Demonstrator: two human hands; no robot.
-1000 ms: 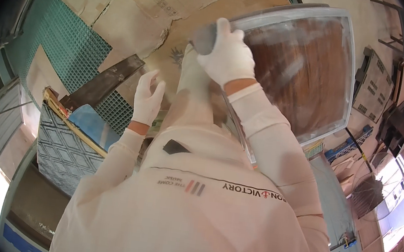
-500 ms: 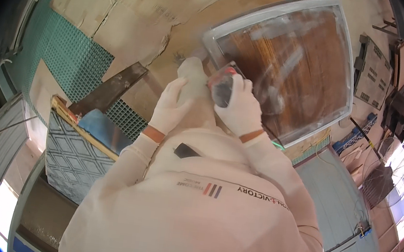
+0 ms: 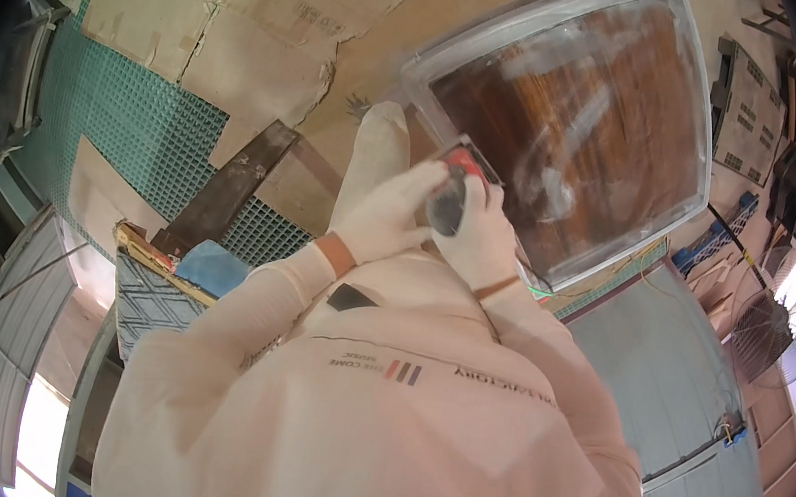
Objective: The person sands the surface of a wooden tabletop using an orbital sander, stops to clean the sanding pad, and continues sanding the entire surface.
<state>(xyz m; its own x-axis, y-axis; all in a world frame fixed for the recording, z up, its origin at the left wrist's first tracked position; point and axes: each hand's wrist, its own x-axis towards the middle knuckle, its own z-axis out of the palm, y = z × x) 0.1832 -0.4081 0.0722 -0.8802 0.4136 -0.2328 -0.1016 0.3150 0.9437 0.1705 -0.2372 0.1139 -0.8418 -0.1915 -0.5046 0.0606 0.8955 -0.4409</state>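
Observation:
A red and dark palm sander (image 3: 447,205) with a squarish base is in front of my lap, against the near left edge of a brown wooden panel (image 3: 571,131) with a pale, dusty raised rim. My right hand (image 3: 479,239), in a white glove, wraps round the sander from the right. From the left my left hand (image 3: 387,217), also gloved, holds the sander's other side, its fingertips over the top. Whitish smears and dust streak the panel's surface. The underside of the sander is hidden.
Torn cardboard (image 3: 274,45) covers the floor ahead, over green grating (image 3: 136,117). To the left lie a dark wooden board (image 3: 231,188) and a patterned cushioned piece (image 3: 153,303) with a blue cloth. A grey-blue panel (image 3: 653,359) and a fan (image 3: 764,323) are to the right.
My left hand has moved right, from over my leg onto the sander. The sander and my right hand have shifted slightly down and right in the view, which has also moved a little.

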